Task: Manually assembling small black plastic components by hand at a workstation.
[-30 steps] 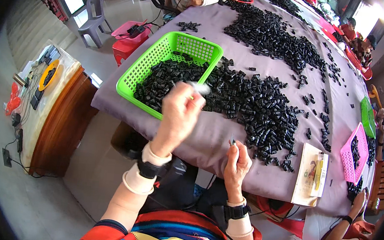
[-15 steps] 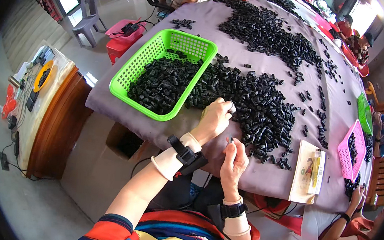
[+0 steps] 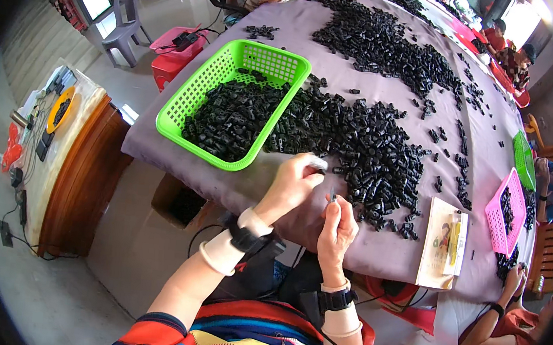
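Near the front edge of the cloth-covered table, my left hand (image 3: 292, 184) is closed with a small black plastic part (image 3: 317, 169) between thumb and fingers. Just right of it, my right hand (image 3: 338, 234) pinches a thin, small pointed piece (image 3: 333, 196), its tip upward; its kind is too small to tell. A heap of black plastic parts (image 3: 376, 155) spreads beyond both hands. At the left, a green plastic basket (image 3: 168, 118) stands tilted in view, partly filled with the same kind of parts. The two hands are close but apart.
A booklet (image 3: 432, 252) lies on the purple-grey tablecloth (image 3: 236, 185) at right, under a clear case. Farther right are a pink basket (image 3: 497, 221) and a green basket (image 3: 523, 161). Co-workers sit around the table; one person's arm (image 3: 497, 323) is at the right.
My left hand has drawn back from the heap toward me and slightly left, now with a black part showing in its fingers. My right hand has barely moved.
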A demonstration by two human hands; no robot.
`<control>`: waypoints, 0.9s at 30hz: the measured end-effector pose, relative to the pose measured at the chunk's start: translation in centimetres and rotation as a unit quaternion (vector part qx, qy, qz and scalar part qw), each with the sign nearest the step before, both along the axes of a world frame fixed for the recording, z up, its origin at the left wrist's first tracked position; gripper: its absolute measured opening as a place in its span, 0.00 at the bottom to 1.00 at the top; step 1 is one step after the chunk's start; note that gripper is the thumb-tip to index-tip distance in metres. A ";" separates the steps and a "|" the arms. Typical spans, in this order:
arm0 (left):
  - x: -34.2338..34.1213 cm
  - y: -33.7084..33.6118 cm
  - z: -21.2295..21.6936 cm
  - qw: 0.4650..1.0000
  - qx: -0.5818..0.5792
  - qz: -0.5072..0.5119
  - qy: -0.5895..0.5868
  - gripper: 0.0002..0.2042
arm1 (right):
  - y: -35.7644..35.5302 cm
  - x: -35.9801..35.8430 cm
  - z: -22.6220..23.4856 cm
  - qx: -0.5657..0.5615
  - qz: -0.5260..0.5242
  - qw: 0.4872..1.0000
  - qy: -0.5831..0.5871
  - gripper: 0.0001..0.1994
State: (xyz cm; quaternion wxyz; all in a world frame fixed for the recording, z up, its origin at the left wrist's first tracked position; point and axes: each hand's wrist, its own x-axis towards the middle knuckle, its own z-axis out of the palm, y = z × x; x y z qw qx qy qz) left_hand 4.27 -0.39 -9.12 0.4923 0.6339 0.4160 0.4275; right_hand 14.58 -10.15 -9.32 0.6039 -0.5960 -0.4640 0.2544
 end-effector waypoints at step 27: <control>-4.8 -3.3 -0.6 0.867 -0.327 -0.154 -0.344 0.13 | 0.7 -0.9 1.5 0.008 0.095 0.975 -0.200 0.07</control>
